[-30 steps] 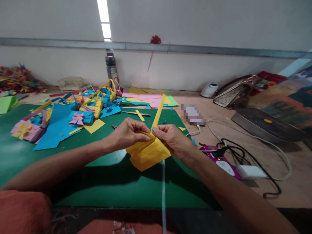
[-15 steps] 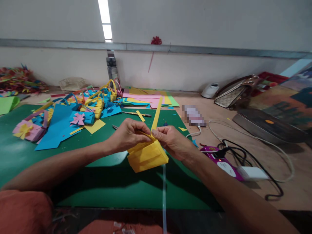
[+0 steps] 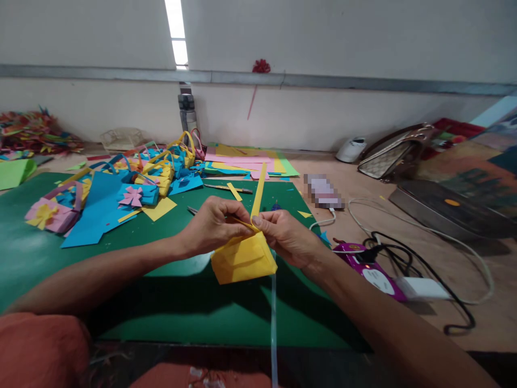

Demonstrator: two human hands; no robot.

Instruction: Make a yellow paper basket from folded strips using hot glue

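Observation:
Between my hands is a small yellow paper basket [image 3: 244, 260], held above the green mat [image 3: 169, 323]. My left hand [image 3: 220, 223] is closed on its upper rim, thumb and fingers pinching the paper. My right hand [image 3: 283, 234] pinches the corner where a yellow paper strip [image 3: 259, 191] meets the rim. The strip stands up and leans slightly right, its far end free. A clear plastic strip [image 3: 273, 323] hangs or lies below the basket, running toward my lap; its upper end is hidden by the basket and my right hand.
Finished paper baskets [image 3: 151, 175] cluster at left, with a blue sheet [image 3: 92, 215] before them. Tweezers [image 3: 228, 188] lie beyond my hands. Coloured sheets [image 3: 242, 156] are stacked behind. On the right are a phone [image 3: 323, 191], a purple power strip [image 3: 374, 269] with cables, and a bag [image 3: 388, 156].
The basket has tilted very slightly between my hands, its lower edge shifting a little. Both hands keep the same pinch. The whole view has shifted slightly.

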